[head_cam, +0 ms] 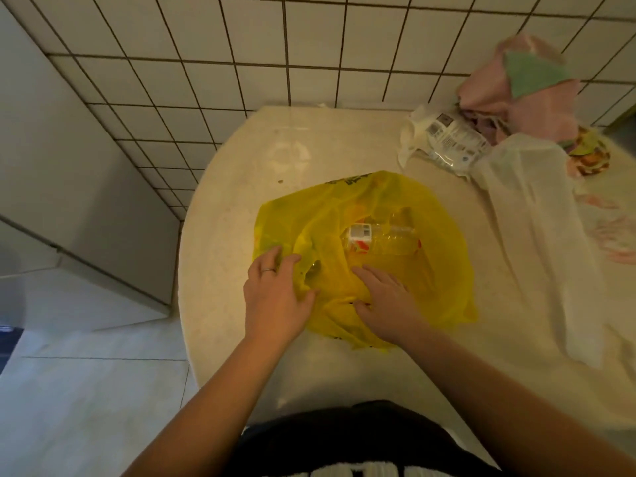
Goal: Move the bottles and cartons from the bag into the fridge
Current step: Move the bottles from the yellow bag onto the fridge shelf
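1. My left hand (275, 297) lies spread on the near left part of the yellow bag (378, 270), with its fingers pressing into the crumpled plastic. I cannot tell whether they have truly pinched a fold. If they have not, the film may slide out once I lift, and the mouth will fall shut.

2. My right hand (385, 301) rests flat and loose on the bag's near edge, gripping nothing. I cannot make out where the opening runs among the wrinkles, so I may tug the wrong layer and only bunch the plastic tighter.

3. The clear bottle (378, 237) lies on its side in the middle of the bag, beyond my fingertips, with its label end to the left. I cannot tell whether a layer of film covers it. It is round and looks light, so a sharp pull on the bag could roll it across the round table (241, 208).

4. I see no carton in the bag. One may hide under the folds at the left, and I might miss it if I reach only for the bottle.

5. The grey cabinet (86, 201) at my left may be the fridge, but I see no open door. With both hands full of bag and bottle, I would have none free to open it.

6. The white bag (537, 242) and the wrapped packet (451, 139) lie near on the right; a wide sweep of my right arm could drag them.
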Demonstrator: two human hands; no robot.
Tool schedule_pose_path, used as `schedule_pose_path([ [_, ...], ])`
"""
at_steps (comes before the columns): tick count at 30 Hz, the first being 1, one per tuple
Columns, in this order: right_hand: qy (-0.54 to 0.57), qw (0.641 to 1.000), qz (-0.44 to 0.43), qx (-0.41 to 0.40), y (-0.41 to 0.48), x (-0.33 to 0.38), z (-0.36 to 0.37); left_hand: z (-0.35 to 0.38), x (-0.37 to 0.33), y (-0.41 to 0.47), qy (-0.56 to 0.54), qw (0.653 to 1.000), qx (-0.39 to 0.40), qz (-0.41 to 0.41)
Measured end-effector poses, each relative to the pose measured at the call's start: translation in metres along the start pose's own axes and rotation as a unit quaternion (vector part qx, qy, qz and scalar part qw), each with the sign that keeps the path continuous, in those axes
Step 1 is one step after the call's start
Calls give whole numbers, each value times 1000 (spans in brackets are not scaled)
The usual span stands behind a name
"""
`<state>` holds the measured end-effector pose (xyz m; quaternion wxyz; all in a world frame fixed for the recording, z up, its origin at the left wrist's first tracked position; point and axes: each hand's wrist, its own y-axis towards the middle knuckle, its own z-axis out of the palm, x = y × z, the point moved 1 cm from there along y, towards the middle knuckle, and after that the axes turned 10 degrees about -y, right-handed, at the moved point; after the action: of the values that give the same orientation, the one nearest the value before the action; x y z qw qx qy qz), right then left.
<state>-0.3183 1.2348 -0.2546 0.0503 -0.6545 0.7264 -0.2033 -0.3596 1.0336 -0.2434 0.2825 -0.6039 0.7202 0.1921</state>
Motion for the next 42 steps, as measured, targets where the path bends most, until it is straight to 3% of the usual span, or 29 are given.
schedule_pose_path([
  [4, -13, 994, -54, 93, 28, -1, 17, 7, 8, 11, 16, 999, 24, -17],
  [13, 18, 988, -107, 113, 53, -3, 24, 14, 19, 11, 28, 999, 17, -4],
  [18, 113, 989, -89, -46, 43, -14, -13, 8, 9, 13, 22, 999, 39, 1],
  [22, 172, 948, -190, -189, 38, 6, -65, 8, -4, 12, 58, 996, 63, 2],
  [25, 144, 920, -229, -285, 44, 27, -97, 6, -13, 17, 54, 999, 3, -3],
  [28, 126, 910, -219, -328, 58, 47, -123, -9, -15, 24, -57, 996, -66, -25],
  [31, 133, 925, -197, -297, 72, 63, -141, -30, -2, 34, -212, 968, -100, -94],
  [34, 161, 933, -193, -259, 86, 74, -146, -47, 15, 45, -334, 913, -147, -183],
  [39, 179, 952, -228, -95, 104, 75, -123, -50, 46, 47, -374, 865, -173, -288],
  [42, 172, 962, -192, -89, 111, 58, -103, -46, 62, 41, -370, 855, -114, -347],
])
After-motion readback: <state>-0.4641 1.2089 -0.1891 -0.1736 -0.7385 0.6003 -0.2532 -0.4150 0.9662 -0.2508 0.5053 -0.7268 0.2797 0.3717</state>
